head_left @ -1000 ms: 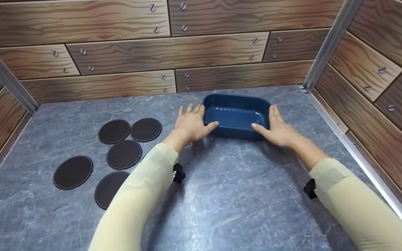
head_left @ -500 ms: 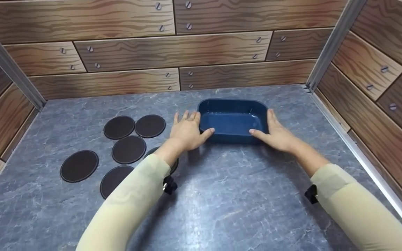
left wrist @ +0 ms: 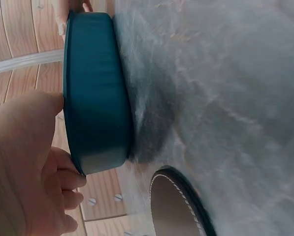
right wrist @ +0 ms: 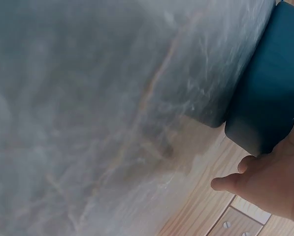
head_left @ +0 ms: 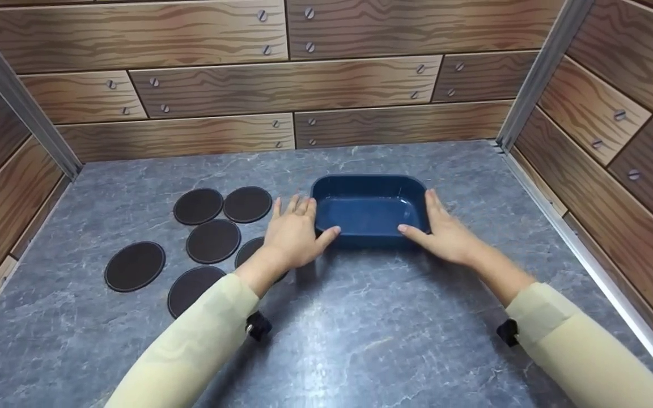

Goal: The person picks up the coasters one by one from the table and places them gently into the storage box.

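A dark blue rectangular basin with rounded corners has nothing inside and sits low over the table between both hands. My left hand holds its left end, thumb at the near rim and fingers along the side. At the opposite end, my right hand grips in the same way. The left wrist view shows the basin's outer wall with a dark shadow beside its base. Several round dark brown coasters lie left of the basin; my left arm partly covers two of them.
The grey marbled table is bounded by wood-patterned walls at the back and sides. A metal strip runs along the right edge. One coaster with pale stitching lies near the left hand.
Both hands have brought the basin from farther back toward me and slightly left. Another coaster now shows beside my left forearm. The coasters appear shifted slightly with the head view.
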A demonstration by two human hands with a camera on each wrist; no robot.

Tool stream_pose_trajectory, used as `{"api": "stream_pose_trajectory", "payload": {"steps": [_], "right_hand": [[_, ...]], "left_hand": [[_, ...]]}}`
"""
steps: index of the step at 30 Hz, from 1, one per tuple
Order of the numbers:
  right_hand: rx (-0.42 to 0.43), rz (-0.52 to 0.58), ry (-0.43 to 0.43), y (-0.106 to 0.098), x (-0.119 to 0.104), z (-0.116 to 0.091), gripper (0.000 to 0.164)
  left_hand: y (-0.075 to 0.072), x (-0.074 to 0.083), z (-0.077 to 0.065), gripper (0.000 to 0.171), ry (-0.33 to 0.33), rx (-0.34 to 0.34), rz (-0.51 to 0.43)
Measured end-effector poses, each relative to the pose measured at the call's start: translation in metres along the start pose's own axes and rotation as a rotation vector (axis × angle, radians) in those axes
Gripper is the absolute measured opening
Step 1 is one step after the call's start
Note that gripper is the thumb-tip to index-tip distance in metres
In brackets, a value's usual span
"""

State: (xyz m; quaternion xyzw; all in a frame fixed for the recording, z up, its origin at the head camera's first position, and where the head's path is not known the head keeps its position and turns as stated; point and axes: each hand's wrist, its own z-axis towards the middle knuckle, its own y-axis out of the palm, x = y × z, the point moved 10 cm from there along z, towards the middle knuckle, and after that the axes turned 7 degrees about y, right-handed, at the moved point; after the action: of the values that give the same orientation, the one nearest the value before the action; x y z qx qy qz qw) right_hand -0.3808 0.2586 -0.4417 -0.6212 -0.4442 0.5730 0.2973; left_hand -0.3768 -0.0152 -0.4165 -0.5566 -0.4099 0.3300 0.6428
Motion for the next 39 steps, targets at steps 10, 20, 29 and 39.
{"api": "stream_pose_trajectory", "payload": {"steps": [10,20,29,39], "right_hand": [[0.008,-0.035,-0.014,0.01,-0.009,-0.018,0.112],[0.023,-0.046,-0.025,0.016,-0.016,-0.036,0.111],[0.049,-0.037,-0.035,0.022,-0.023,-0.058,0.111],[0.048,-0.045,-0.028,0.028,-0.026,-0.075,0.113]], "left_hand": [[0.001,0.004,-0.032,0.093,0.0,0.029,0.002],[-0.001,0.009,-0.057,0.094,0.012,0.057,0.022],[-0.003,0.015,-0.079,0.091,0.044,0.104,-0.004],[-0.003,0.021,-0.097,0.091,0.062,0.123,-0.037]]}}
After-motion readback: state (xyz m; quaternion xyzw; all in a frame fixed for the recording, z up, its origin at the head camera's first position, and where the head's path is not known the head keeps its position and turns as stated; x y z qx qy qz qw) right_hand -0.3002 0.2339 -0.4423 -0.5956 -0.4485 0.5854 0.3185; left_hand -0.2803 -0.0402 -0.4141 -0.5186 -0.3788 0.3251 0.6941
